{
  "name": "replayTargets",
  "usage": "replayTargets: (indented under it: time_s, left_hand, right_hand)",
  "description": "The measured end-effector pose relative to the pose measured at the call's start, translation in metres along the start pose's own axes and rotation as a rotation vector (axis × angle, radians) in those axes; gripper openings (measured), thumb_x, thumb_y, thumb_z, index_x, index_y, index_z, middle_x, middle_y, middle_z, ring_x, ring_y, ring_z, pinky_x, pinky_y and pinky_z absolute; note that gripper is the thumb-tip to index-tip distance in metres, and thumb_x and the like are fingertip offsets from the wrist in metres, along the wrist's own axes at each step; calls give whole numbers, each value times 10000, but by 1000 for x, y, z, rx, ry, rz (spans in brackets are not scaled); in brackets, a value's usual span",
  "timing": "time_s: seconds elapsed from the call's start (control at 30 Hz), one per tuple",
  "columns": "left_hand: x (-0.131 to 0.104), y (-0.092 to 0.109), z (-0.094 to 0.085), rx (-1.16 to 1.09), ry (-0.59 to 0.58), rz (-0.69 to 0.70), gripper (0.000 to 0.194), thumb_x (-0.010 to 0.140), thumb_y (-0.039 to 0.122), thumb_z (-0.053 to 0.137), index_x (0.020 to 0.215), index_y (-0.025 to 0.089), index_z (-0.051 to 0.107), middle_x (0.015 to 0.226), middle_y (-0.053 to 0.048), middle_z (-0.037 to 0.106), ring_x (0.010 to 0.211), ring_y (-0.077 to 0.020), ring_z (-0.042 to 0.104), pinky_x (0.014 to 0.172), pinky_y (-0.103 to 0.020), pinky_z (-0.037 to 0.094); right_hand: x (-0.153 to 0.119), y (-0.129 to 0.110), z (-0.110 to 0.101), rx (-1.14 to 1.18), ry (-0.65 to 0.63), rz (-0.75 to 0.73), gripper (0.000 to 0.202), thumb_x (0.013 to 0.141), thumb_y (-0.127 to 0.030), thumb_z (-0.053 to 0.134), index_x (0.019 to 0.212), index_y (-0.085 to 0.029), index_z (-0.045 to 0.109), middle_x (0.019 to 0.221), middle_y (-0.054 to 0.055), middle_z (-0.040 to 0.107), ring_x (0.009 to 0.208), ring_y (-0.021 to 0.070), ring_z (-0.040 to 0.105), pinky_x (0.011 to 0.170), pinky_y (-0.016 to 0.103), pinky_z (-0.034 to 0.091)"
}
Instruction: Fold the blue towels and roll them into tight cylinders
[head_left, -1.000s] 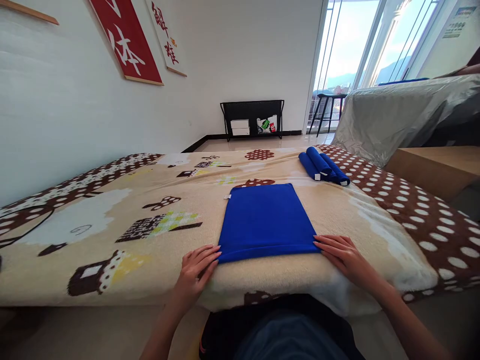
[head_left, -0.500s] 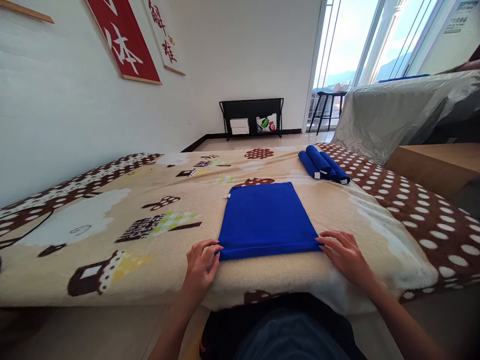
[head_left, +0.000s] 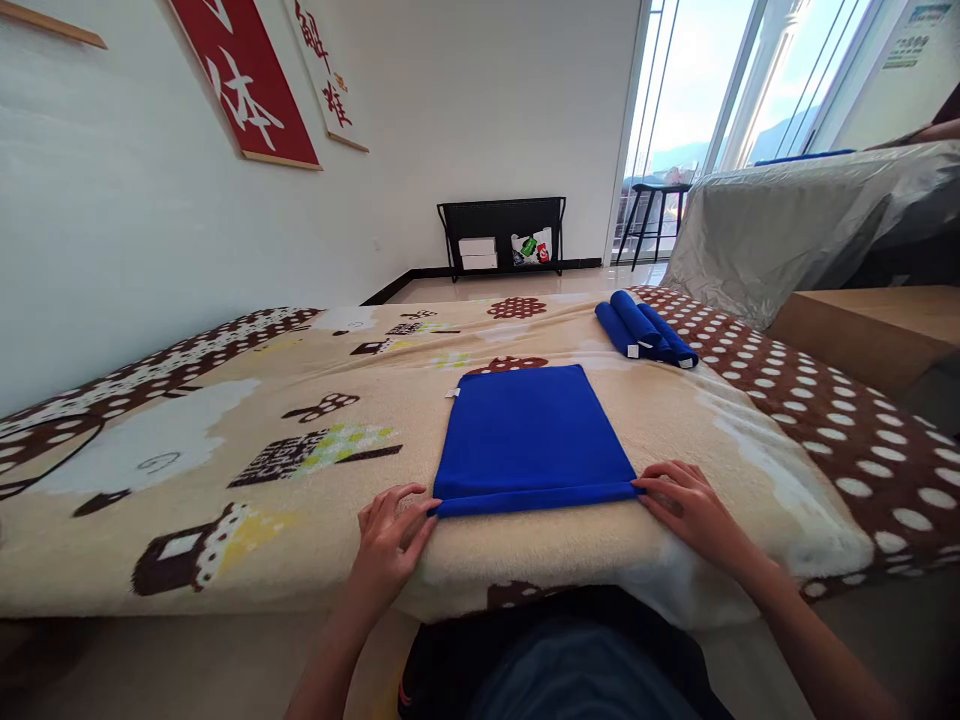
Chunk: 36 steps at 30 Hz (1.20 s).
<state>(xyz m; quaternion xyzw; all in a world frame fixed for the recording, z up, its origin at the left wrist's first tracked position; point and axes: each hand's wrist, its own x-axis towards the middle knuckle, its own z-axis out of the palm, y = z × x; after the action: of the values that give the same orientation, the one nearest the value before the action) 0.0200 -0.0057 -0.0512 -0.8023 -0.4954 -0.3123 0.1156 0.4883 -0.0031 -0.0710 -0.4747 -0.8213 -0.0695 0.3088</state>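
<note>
A blue cloth [head_left: 529, 430] lies flat on the patterned blanket [head_left: 420, 560], its near edge turned over into a narrow fold. My left hand [head_left: 390, 530] pinches the near left corner of that fold between thumb and index finger. At the near right corner, my right hand [head_left: 686, 500] grips the other end of the fold with its fingertips. A small white tag sticks out at the cloth's upper left side. Several rolled blue cloths [head_left: 637, 322] with white tags are piled farther back on the right.
Behind the blanket stands a black rack [head_left: 501, 225] with white boxes and a bag. A plastic-covered piece of furniture [head_left: 780, 220] and a brown box [head_left: 862, 330] are at the right. A dark stool [head_left: 656, 215] stands by the window.
My left hand has shifted slightly left, with its index finger and thumb still at the cloth's corner. The folded near edge looks a little more rolled. My right hand has barely moved.
</note>
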Motion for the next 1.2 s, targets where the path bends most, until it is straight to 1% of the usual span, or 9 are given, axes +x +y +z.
replayTargets:
  time_s: [0.27,0.43,0.53,0.67,0.83,0.9,1.03,1.1,1.2]
  left_hand:
    - [3,-5,-9,7,35,108,175,966,218,516,1030,275,669,1152,-62,664,1143,-241,585,979,-395,394]
    - [-4,2,-26,-24,-51,99,168,970,199,494,1045,260,631,1244,-74,620,1218,-243,536,1016,-401,380]
    - [-5,7,-27,-30,-133,46,178,977,216,456,1013,243,628,1321,-83,575,1256,-247,501,1000,-392,394]
    - [3,18,-13,61,-113,-25,190,950,197,436,911,209,622,1371,-106,549,1274,-282,479,1000,-440,365]
    - [23,63,14,215,204,-163,223,881,97,520,1044,199,633,1372,-143,570,1282,-344,490,1025,-531,286]
    - [31,88,24,191,254,-102,247,882,83,543,1072,210,637,1303,-133,618,1206,-327,546,998,-510,315]
    - [40,125,45,60,198,148,213,913,89,560,1070,199,654,1093,-96,705,1030,-257,627,925,-428,402]
    - [37,127,52,8,160,214,250,926,76,537,1118,186,654,1059,-86,720,1005,-236,644,914,-404,436]
    - [27,108,53,-14,124,247,363,932,43,497,1242,187,617,1159,-88,714,1096,-233,643,960,-405,452]
  right_hand:
    - [5,1,-11,10,13,-48,201,982,-297,522,1016,-246,713,1016,63,688,959,201,631,862,380,478]
    - [-3,-5,-27,87,-76,-38,187,977,-282,513,1038,-259,689,1059,63,673,1003,210,616,903,390,477]
    - [-1,-10,-30,134,-136,-17,189,979,-290,484,999,-249,668,1115,71,653,1041,214,605,918,388,479]
    - [8,-18,-14,42,-91,58,187,954,-241,451,871,-222,617,1186,78,626,1096,227,577,916,407,452]
    - [24,-54,20,-252,232,206,131,871,-155,517,960,-194,605,1226,130,602,1061,287,534,911,467,373]
    - [32,-79,31,-227,294,169,169,877,-117,517,993,-191,615,1149,123,623,1009,269,541,889,443,373]
    - [47,-124,48,-24,252,6,188,927,-104,508,994,-214,645,1040,65,678,969,212,582,902,398,377]
    - [50,-130,52,32,231,-47,218,949,-109,494,1036,-225,657,1054,46,701,988,198,602,925,390,380]
    - [42,-117,50,55,211,-79,275,961,-106,482,1140,-227,652,1127,33,711,1047,193,620,953,389,396]
